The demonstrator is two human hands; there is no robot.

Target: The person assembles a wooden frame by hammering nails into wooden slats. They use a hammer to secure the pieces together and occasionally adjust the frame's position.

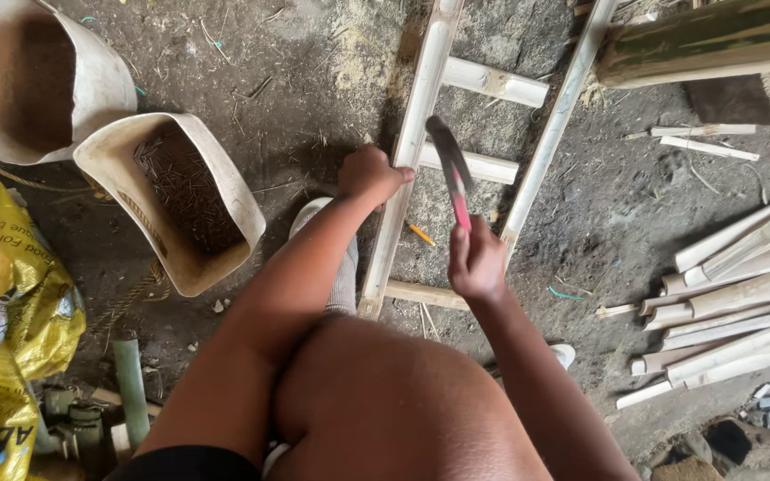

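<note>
Right hand (477, 261), at six o'clock of the frame's centre, is clenched on the pink handle of a curved dark-bladed knife (450, 169), blade raised toward twelve. Left hand (369, 175) grasps the near rail of the pale split-bamboo ladder frame (412, 142), apparently steadying it. The frame lies flat on the dirt floor (314, 80), rungs pale, freshly cut.

Bare dirt floor (305, 80) lies open between the pale bamboo ladder frame (407, 151) and the two cut white plastic containers (176, 200), which block the left. The gaps between the frame's rungs are free. On the right, a stack of split pale bamboo slats (741, 303) crowds the ground; a thick green bamboo pole (706, 40) bars the upper right.
</note>
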